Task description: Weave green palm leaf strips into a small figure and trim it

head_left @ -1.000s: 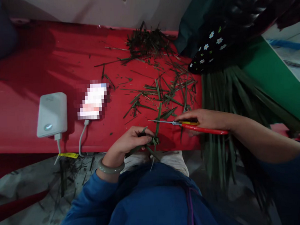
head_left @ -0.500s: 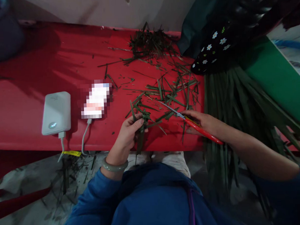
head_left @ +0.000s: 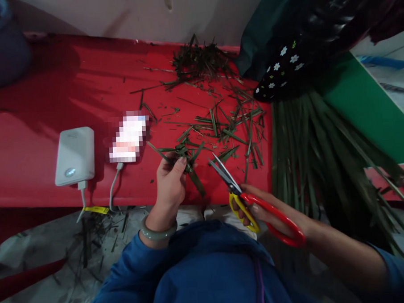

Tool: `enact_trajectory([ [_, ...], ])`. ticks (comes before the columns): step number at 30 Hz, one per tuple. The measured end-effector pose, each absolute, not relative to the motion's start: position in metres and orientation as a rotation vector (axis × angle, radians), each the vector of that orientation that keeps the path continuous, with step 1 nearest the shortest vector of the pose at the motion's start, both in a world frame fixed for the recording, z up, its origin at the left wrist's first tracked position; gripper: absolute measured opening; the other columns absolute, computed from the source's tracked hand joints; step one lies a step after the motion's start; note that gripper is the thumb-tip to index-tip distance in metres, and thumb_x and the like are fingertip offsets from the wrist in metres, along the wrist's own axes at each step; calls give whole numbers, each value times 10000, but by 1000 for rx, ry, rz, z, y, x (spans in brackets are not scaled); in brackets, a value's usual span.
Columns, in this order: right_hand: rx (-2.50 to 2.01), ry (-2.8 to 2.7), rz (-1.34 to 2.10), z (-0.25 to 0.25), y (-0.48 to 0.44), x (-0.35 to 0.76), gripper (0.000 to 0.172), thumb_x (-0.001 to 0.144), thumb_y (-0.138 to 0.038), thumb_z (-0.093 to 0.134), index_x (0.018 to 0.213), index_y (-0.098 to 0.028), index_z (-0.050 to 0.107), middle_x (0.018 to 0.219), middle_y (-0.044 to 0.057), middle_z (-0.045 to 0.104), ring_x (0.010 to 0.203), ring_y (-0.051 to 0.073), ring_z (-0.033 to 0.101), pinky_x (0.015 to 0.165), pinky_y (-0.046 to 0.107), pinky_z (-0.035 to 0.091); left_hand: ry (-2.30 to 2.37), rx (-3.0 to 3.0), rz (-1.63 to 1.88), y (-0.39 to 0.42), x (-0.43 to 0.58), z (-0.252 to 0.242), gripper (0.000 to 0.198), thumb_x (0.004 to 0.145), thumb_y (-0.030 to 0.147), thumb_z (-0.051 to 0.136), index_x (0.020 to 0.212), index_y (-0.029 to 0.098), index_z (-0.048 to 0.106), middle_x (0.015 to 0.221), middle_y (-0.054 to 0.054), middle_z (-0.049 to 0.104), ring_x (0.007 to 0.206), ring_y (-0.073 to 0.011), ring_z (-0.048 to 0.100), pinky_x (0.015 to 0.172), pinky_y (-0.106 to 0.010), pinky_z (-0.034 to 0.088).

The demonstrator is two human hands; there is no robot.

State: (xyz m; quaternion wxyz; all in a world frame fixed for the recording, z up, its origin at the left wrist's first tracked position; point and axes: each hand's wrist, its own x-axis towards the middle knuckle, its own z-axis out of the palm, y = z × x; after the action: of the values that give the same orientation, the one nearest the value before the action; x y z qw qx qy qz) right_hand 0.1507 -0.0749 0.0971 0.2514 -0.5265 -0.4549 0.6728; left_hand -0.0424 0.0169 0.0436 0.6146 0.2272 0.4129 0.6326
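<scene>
Between the thumb and fingers of my left hand [head_left: 171, 179] is a small green woven leaf piece [head_left: 182, 150], its loose strips sticking out on several sides. My right hand [head_left: 258, 209] grips scissors [head_left: 235, 188] with one red and one yellow handle. Their blades are slightly parted and point up and left, a short way right of the woven piece without touching it. Cut leaf scraps [head_left: 217, 124] are scattered on the red table [head_left: 109, 93] beyond both hands.
A white power bank [head_left: 75, 155] and a blurred-out phone [head_left: 129, 137] lie at left, with cables attached. A heap of leaf trimmings [head_left: 203, 60] sits by the wall. Long leaf strips [head_left: 299, 151] hang at right beside a green board [head_left: 364, 113]. A grey bucket [head_left: 3, 48] stands top left.
The scissors have come down and left, turned so both handles show, and their blades have parted. My left hand has rotated the woven piece, so its strips now point other ways.
</scene>
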Motion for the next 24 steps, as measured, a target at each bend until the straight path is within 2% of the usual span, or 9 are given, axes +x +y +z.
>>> enact_trajectory([
  [3,-1399,-1008,1956,94,-71,143,437,711,-549,529,985,-223,431,776,10,533,625,105,548,574,260,483,950,566,1480,11,-38,45,242,596,268,703,791,207,575,703,44,575,629,-59,551,619,-206,497],
  [9,-1383,-994,1884,86,-64,138,377,730,-538,512,885,-207,420,699,-14,513,553,85,516,502,225,442,989,597,1470,6,-31,44,263,588,302,706,786,198,569,715,29,564,643,-66,547,589,-192,496],
  [16,-1447,-901,1800,71,-62,133,359,731,-504,532,933,-230,419,660,-42,484,488,59,468,435,185,410,1032,583,1418,6,-28,39,284,586,326,702,790,192,556,721,27,553,637,-62,542,597,-195,500],
  [20,-1481,-896,1750,70,-62,130,346,720,-502,543,890,-220,438,635,-49,471,460,47,444,402,167,369,1026,575,1412,7,-30,38,286,592,314,698,799,186,547,714,29,552,636,-67,550,602,-205,501],
  [24,-1473,-922,1702,71,-63,136,420,700,-513,555,973,-219,432,622,-48,457,488,67,456,437,195,395,987,540,1383,9,-31,38,276,597,295,696,797,188,538,731,34,562,629,-59,553,588,-188,481],
])
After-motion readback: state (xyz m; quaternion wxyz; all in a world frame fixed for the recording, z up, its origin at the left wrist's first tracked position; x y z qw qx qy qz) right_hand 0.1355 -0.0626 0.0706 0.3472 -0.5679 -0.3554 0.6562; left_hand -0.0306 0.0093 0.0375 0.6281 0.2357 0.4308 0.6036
